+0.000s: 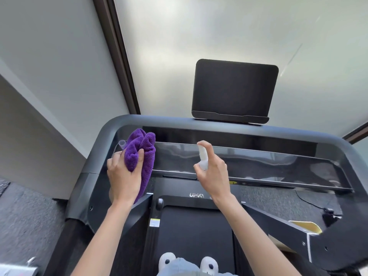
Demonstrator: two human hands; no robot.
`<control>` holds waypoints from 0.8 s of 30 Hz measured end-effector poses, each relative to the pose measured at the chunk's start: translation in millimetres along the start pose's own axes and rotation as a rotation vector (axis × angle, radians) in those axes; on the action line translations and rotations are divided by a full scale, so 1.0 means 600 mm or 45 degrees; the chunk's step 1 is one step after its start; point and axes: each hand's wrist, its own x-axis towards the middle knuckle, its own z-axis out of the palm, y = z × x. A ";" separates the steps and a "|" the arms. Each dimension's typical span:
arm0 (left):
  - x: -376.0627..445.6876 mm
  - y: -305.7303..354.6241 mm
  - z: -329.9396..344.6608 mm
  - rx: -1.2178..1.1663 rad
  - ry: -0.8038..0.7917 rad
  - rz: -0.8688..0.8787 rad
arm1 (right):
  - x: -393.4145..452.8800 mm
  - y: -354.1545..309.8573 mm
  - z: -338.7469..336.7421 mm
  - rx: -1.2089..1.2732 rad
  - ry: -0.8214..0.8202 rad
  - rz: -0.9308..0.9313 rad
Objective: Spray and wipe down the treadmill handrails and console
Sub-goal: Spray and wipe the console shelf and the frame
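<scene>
I had the right hand point(214, 172) wrapped round the small white spray bottle point(203, 159), forefinger curled over the top of the nozzle, aimed at the glossy console panel point(258, 162) that ran across the treadmill between the handrails. The left hand point(121, 176) gripped the bunched purple cloth point(142, 154), thumb pinching it from the front, with the cloth pressed against the left end of that panel, just inside the curve of the grey handrail point(111, 128). A tail of cloth hung down below the hand.

The risks I judged from there were mostly about the spray. The nozzle sat close to the panel, so a full squeeze could have put down more liquid than the cloth would catch, letting it run toward the lower edge and drip onto the belt point(191, 232) where my feet stood. Mist could also have drifted up to the dark tablet holder point(235, 88) above the rail. A clear tube-like piece point(121, 144) stood just beside the cloth; I could not tell what it was, and a careless wipe might have knocked it. The dangling cloth end could have snagged on the frame below.
</scene>
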 end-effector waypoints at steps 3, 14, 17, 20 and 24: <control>-0.001 -0.001 0.004 0.009 -0.007 -0.011 | 0.001 0.005 -0.005 -0.031 -0.020 0.022; -0.016 0.032 0.024 0.006 -0.069 0.024 | -0.031 0.067 -0.077 -0.018 0.036 0.086; -0.022 0.047 0.037 -0.019 -0.091 0.035 | -0.035 0.087 -0.097 -0.016 0.078 0.138; -0.026 0.057 0.053 -0.034 -0.109 0.074 | -0.037 0.101 -0.111 -0.024 0.082 0.177; -0.032 0.077 0.073 -0.040 -0.135 0.130 | -0.036 0.112 -0.115 0.001 0.111 0.240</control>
